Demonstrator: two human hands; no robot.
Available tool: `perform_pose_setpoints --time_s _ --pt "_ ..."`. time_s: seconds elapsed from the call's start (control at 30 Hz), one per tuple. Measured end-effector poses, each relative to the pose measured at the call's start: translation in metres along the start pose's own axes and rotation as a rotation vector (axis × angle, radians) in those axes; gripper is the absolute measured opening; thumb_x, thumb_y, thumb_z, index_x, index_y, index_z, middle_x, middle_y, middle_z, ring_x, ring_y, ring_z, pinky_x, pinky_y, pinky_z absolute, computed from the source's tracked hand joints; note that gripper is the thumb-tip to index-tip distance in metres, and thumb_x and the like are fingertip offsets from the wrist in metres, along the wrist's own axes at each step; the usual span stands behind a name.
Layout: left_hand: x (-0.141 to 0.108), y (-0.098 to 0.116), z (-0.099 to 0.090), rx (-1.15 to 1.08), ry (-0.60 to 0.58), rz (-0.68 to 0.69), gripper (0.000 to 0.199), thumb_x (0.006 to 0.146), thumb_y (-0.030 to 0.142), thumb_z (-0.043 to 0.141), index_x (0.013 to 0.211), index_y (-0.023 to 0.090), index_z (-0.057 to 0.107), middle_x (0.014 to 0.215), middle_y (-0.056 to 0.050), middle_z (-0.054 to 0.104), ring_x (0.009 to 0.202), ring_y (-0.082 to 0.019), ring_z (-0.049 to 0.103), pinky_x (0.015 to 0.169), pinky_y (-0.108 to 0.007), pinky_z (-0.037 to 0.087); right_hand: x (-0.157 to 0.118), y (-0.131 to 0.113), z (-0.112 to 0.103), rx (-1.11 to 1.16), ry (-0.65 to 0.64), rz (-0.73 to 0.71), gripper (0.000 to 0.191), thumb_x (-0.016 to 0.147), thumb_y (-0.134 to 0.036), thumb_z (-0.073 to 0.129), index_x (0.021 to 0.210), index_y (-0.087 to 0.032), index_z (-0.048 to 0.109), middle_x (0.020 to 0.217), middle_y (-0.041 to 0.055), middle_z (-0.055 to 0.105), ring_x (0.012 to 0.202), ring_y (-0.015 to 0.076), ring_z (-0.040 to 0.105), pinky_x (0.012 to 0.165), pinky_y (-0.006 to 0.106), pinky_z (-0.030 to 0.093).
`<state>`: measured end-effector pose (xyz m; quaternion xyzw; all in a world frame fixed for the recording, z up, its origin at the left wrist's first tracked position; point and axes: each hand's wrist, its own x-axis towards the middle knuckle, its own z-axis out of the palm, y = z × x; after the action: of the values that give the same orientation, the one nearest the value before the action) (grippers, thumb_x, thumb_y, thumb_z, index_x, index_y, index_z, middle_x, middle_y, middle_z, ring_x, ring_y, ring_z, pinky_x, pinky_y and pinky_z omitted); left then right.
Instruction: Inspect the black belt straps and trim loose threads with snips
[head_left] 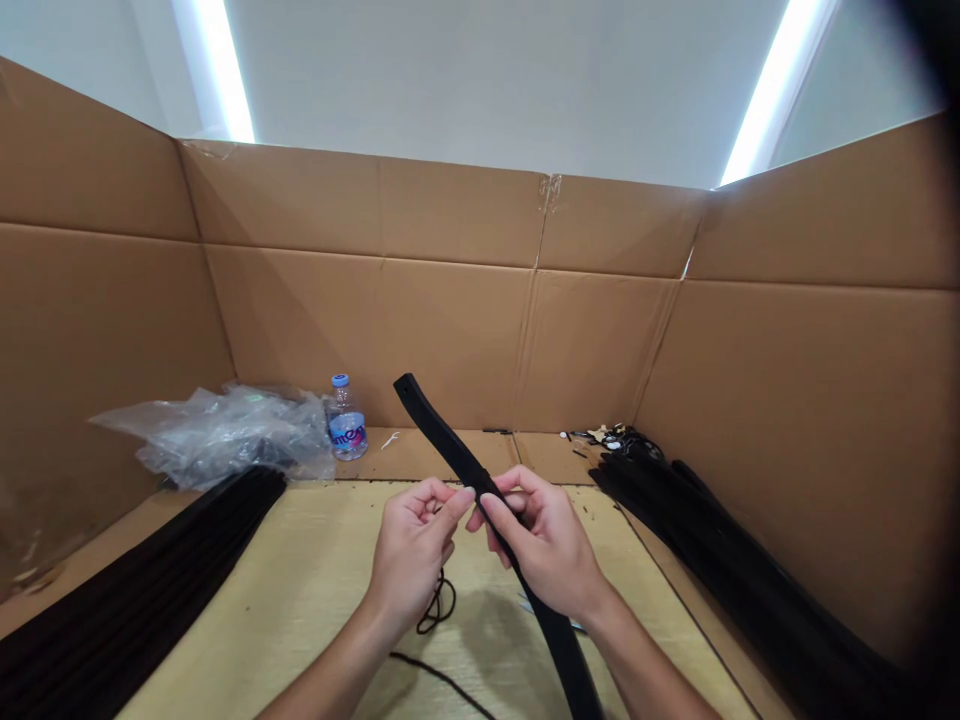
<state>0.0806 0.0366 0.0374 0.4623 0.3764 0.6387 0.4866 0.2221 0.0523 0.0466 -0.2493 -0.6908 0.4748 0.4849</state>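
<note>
A long, flat black strip runs at a slant through the middle of the view, its far end raised and a small hole near that end. My right hand is closed around it, thumb pressed on top and fingers beneath. My left hand is pinched, with its thumb tip touching the strip's left edge. From its fingers hangs a thin black cord, looped below the hand; what lies between the fingertips is mostly hidden. Another length of cord lies on the yellowish board. Behind my right wrist a thin light-coloured tool partly shows.
Cardboard walls enclose the yellowish work board. Black strips are piled at left, more black strips at right. Along the back sit clear plastic bags, a water bottle and small scraps.
</note>
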Motion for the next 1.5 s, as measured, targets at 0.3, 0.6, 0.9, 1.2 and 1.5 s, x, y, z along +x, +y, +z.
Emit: perform_pose_setpoints --time_s 0.3,0.6,0.9,1.2,1.5 --pt "0.011 -0.006 -0.012 -0.13 -0.086 -0.014 0.04 0.073 0.049 0.068 0.068 0.015 0.049 0.048 0.011 0.022 0.04 0.0 0.013 0.036 -0.012 0.01 0.015 0.018 -0.005 0.254 -0.034 0.017 0.026 0.076 -0.033 0.071 0.089 -0.011 0.062 0.072 0.0036 0.065 0.05 0.0063 0.045 0.046 0.019 0.034" --pt "0.012 -0.004 -0.017 -0.09 -0.214 -0.035 0.04 0.059 0.035 0.083 0.081 0.009 0.061 0.063 0.0 0.056 0.043 0.0 0.037 0.039 -0.011 0.023 0.013 0.025 0.003 0.243 -0.119 0.11 0.029 0.057 -0.019 0.085 0.071 -0.013 0.06 0.07 -0.0012 0.062 0.064 0.0084 0.053 0.061 0.019 0.041" --pt "0.019 -0.003 -0.028 -0.153 -0.211 -0.103 0.044 0.057 0.038 0.083 0.065 0.014 0.047 0.044 0.007 0.044 0.031 0.001 0.026 0.033 -0.011 0.013 0.004 0.027 0.02 0.449 -0.229 0.14 0.03 0.088 -0.042 0.057 0.084 -0.018 0.039 0.07 0.0043 0.066 0.041 0.0105 0.054 0.037 0.019 0.039" --pt "0.028 -0.009 -0.034 -0.067 -0.02 0.001 0.049 0.056 0.044 0.082 0.058 0.016 0.042 0.039 0.012 0.029 0.033 0.001 0.018 0.035 -0.012 0.011 0.007 0.032 0.016 0.486 -0.073 0.194 0.029 0.083 -0.037 0.065 0.093 -0.013 0.051 0.081 0.0086 0.067 0.057 0.0081 0.055 0.05 0.018 0.041" --pt "0.033 -0.014 -0.038 -0.08 -0.077 -0.068 0.046 0.045 0.031 0.088 0.068 0.013 0.053 0.052 0.004 0.054 0.036 0.001 0.03 0.036 -0.013 0.013 0.006 0.031 0.015 0.05 -0.022 0.031 0.031 0.085 -0.04 0.06 0.103 -0.015 0.063 0.084 0.0074 0.061 0.062 0.0122 0.053 0.044 0.021 0.046"
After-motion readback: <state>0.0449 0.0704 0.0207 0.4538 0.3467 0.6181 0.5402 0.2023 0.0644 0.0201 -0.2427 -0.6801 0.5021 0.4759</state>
